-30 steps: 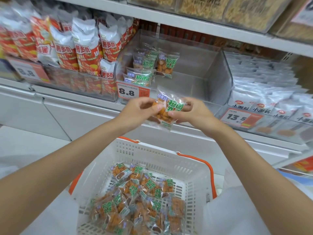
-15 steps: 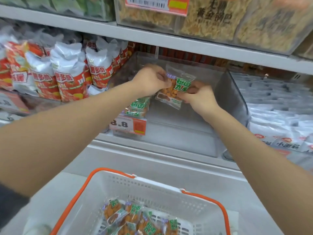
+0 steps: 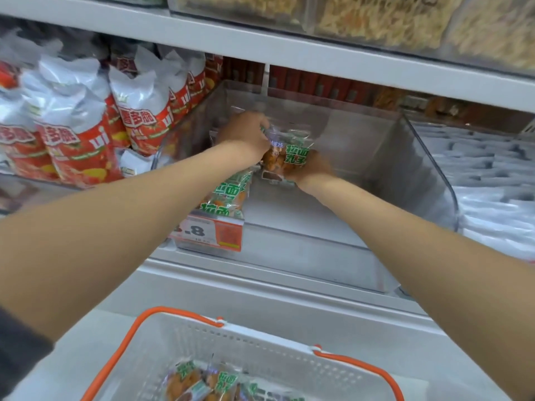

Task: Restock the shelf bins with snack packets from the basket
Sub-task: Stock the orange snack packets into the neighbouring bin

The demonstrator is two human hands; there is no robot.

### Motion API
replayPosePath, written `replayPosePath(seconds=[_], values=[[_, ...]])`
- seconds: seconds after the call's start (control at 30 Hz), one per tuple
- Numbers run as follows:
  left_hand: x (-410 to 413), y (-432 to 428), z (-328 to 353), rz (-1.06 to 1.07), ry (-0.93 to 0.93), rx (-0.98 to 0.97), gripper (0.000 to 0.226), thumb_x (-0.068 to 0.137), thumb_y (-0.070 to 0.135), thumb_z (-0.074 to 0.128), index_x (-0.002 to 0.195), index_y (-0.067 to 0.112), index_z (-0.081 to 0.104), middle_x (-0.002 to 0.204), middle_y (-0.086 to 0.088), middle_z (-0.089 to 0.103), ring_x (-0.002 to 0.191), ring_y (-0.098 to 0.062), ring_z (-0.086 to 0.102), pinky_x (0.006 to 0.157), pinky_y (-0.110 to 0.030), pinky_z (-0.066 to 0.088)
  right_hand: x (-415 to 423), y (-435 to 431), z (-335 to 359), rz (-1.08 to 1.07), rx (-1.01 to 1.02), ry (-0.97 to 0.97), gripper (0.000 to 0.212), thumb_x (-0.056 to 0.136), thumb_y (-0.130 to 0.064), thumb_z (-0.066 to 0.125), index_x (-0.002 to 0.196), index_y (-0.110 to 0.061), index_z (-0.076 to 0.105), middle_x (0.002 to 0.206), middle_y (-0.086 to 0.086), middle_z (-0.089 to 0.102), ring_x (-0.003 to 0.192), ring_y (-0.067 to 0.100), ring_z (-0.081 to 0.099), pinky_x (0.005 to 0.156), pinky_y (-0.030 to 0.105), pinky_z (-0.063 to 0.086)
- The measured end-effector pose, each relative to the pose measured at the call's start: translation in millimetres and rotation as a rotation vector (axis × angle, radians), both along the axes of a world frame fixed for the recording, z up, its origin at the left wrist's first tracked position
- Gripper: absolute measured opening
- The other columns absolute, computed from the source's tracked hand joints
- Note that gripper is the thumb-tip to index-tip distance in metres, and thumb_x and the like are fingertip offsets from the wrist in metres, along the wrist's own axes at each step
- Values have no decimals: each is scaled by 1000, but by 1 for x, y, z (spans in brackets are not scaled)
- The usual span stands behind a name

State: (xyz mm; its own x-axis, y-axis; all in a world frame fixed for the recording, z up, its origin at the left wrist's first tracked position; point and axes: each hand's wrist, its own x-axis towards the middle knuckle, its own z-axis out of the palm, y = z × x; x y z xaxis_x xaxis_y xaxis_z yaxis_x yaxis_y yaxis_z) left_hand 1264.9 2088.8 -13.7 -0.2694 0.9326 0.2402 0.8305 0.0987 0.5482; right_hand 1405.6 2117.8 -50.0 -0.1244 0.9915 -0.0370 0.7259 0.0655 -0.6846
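In the clear plastic shelf bin (image 3: 376, 146) at twelve o'clock, our left hand (image 3: 244, 131) and right hand (image 3: 314, 167) pinch a green-labelled clear snack packet (image 3: 292, 151); probably light, crinkly, best edge-held.
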Motion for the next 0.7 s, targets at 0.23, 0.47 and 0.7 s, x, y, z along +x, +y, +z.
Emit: replayPosePath(seconds=[0.23, 0.47, 0.7], values=[[1, -7, 6, -18, 43, -53, 48, 94, 17, 51, 141, 25, 45, 135, -2, 57, 111, -25, 60, 91, -39, 54, 2, -13, 4, 14, -84, 42, 30, 85, -29, 73, 108, -13, 61, 107, 13, 69, 85, 25, 63, 84, 42, 57], [3, -33, 11, -45, 33, -39, 34, 93, 19, 53, 127, 21, 54, 125, -4, 61, 105, -25, 60, 89, -38, 53, 10, -24, 20, -53, -62, -51, 22, 84, -32, 76, 85, -15, 62, 87, 11, 63, 74, 24, 60, 65, 33, 48], [38, -102, 11, -57, -12, 132, 9, 84, 17, 56, 83, 24, 50, 81, 2, 59, 79, -25, 56, 63, -31, 35, 35, -84, 44, 14, 171, -1, 21, 85, -11, 59, 104, -11, 70, 109, 8, 69, 105, 25, 62, 86, 28, 49]])
